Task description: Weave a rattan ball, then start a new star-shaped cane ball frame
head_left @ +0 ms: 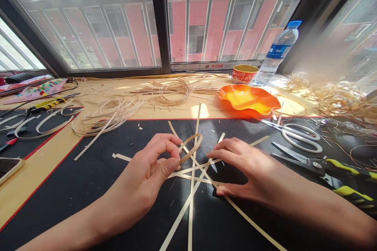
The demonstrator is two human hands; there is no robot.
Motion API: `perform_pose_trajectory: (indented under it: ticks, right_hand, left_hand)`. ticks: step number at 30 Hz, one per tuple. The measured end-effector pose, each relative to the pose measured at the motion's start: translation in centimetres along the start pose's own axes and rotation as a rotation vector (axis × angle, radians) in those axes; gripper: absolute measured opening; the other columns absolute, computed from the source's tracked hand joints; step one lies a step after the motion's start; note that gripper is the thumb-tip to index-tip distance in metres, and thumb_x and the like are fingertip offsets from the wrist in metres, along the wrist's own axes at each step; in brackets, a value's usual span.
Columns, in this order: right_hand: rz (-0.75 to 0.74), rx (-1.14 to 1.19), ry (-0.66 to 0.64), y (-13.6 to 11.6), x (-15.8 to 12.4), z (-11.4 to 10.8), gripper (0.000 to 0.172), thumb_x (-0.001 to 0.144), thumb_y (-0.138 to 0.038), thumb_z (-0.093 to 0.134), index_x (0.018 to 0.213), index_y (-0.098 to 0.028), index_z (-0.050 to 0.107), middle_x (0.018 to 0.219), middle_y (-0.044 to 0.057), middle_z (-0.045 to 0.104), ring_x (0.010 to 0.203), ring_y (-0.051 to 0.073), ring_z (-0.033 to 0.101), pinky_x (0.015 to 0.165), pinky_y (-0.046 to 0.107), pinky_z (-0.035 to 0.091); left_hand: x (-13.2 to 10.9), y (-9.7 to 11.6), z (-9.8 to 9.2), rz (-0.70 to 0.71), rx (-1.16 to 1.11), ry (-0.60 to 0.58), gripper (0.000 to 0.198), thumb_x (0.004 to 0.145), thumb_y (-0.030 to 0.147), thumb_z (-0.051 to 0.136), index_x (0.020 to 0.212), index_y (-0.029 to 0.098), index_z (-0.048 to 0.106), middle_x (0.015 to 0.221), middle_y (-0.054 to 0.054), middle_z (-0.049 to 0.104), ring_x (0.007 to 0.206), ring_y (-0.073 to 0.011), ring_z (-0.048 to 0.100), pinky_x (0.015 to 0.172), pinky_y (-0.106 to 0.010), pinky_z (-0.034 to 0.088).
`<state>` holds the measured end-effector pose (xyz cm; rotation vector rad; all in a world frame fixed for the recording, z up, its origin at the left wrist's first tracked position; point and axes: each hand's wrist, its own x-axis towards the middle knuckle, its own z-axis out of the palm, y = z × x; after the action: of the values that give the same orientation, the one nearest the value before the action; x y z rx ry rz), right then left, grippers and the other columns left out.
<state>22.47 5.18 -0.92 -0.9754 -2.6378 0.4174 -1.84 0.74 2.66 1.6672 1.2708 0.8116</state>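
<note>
- Pale cane loop (191, 148) stands tilted between the hands, its long axis leaning far and right from the pinched near end
- Left grip clamps that near end between thumb and fingertips, so the left hand (147, 168) is the nearer one
- Right hand (244, 168) lies just right of the loop, its fingers apart and curved above crossed cane strips (191, 176); whether they press the strips cannot be told
- Black cutting mat (147, 231) with red edging lies under those strips, on a tan surface (35, 180)
- Right of the hands: white-handled scissors (300, 137) and yellow-handled pliers (332, 172)
- Far along the surface: coiled cane (173, 92), an orange wavy dish (249, 100), a round tin (244, 73), a water bottle (277, 55)
- Beyond them, a barred window (94, 19) faces a red brick building (216, 19)
</note>
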Motion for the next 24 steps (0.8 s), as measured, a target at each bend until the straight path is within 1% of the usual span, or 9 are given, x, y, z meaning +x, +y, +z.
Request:
perform_pose_trajectory:
  ticks: [3, 7, 9, 12, 14, 16, 18, 21, 24]
  right_hand:
    - [0.0, -0.031, 0.005, -0.2, 0.0, -0.1, 0.033, 0.085, -0.037, 0.06, 0.115, -0.024, 0.055, 0.105, 0.006, 0.056, 0.094, 0.02, 0.056, 0.079, 0.034, 0.051]
    - [0.019, -0.069, 0.004, -0.4, 0.0, -0.1, 0.023, 0.09, -0.03, 0.052, 0.111, -0.023, 0.057, 0.099, 0.006, 0.056, 0.086, 0.019, 0.056, 0.074, 0.035, 0.051]
    - [0.02, -0.082, -0.001, -0.4, 0.0, -0.2, 0.021, 0.089, -0.027, 0.053, 0.109, -0.024, 0.058, 0.099, 0.006, 0.056, 0.086, 0.02, 0.056, 0.074, 0.036, 0.05]
    - [0.011, -0.079, -0.001, -0.5, 0.1, -0.4, 0.018, 0.088, -0.023, 0.054, 0.105, -0.024, 0.059, 0.101, 0.006, 0.056, 0.089, 0.02, 0.055, 0.076, 0.036, 0.049]
    - [0.008, -0.055, -0.003, -0.7, 0.1, -0.6, 0.016, 0.088, -0.022, 0.054, 0.103, -0.025, 0.06, 0.101, 0.004, 0.056, 0.089, 0.019, 0.055, 0.075, 0.033, 0.048]
    - [0.026, -0.02, -0.033, -0.9, 0.0, -0.8, 0.014, 0.089, -0.024, 0.054, 0.101, -0.025, 0.06, 0.099, 0.003, 0.056, 0.086, 0.017, 0.056, 0.073, 0.03, 0.048]
    - [0.062, 0.022, -0.097, -1.1, 0.0, -0.9, 0.011, 0.089, -0.027, 0.055, 0.099, -0.026, 0.06, 0.098, 0.002, 0.056, 0.084, 0.015, 0.056, 0.072, 0.029, 0.048]
    - [0.112, 0.09, -0.175, -1.2, -0.1, -0.9, 0.01, 0.088, -0.032, 0.056, 0.095, -0.024, 0.059, 0.099, 0.001, 0.056, 0.084, 0.014, 0.057, 0.074, 0.029, 0.048]
    - [0.153, 0.134, -0.185, -1.1, -0.1, -0.7, 0.015, 0.088, -0.035, 0.056, 0.098, -0.024, 0.057, 0.101, 0.002, 0.054, 0.084, 0.014, 0.057, 0.074, 0.029, 0.048]
  left_hand:
    - [-0.1, 0.0, 0.0, 0.033, 0.1, 0.04, 0.023, 0.095, 0.033, 0.038, 0.08, 0.02, 0.05, 0.114, -0.003, 0.048, 0.081, -0.0125, 0.06, 0.07, -0.026, 0.052]
    - [-0.1, -0.3, -0.2, 0.09, 0.268, 0.072, 0.022, 0.095, 0.029, 0.036, 0.081, 0.021, 0.05, 0.112, -0.004, 0.049, 0.097, -0.0171, 0.057, 0.067, -0.024, 0.052]
    - [-0.1, -0.5, -0.3, 0.143, 0.363, 0.094, 0.02, 0.095, 0.024, 0.035, 0.081, 0.021, 0.05, 0.11, -0.005, 0.048, 0.104, -0.0177, 0.054, 0.07, -0.023, 0.051]
    - [-0.2, -0.7, -0.3, 0.257, 0.495, 0.141, 0.019, 0.093, 0.016, 0.034, 0.08, 0.021, 0.047, 0.104, -0.005, 0.047, 0.108, -0.0159, 0.05, 0.08, -0.022, 0.048]
    - [-0.4, -0.7, -0.3, 0.292, 0.548, 0.129, 0.019, 0.091, 0.011, 0.033, 0.081, 0.021, 0.045, 0.102, -0.005, 0.046, 0.109, -0.0147, 0.049, 0.083, -0.02, 0.047]
    - [-0.6, -0.7, -0.2, 0.271, 0.581, 0.079, 0.019, 0.089, 0.007, 0.032, 0.081, 0.021, 0.043, 0.103, -0.005, 0.045, 0.11, -0.0141, 0.049, 0.08, -0.018, 0.047]
    - [-0.7, -0.8, -0.2, 0.248, 0.594, 0.041, 0.02, 0.088, 0.005, 0.031, 0.08, 0.021, 0.041, 0.104, -0.005, 0.044, 0.11, -0.0142, 0.049, 0.077, -0.017, 0.047]
    - [-0.7, -1.0, 0.0, 0.268, 0.571, 0.044, 0.021, 0.088, 0.005, 0.03, 0.079, 0.021, 0.04, 0.103, -0.005, 0.044, 0.109, -0.0143, 0.05, 0.075, -0.017, 0.048]
    - [-0.5, -1.1, 0.1, 0.288, 0.553, 0.057, 0.021, 0.089, 0.007, 0.03, 0.08, 0.021, 0.042, 0.102, -0.005, 0.044, 0.109, -0.0142, 0.05, 0.075, -0.018, 0.047]
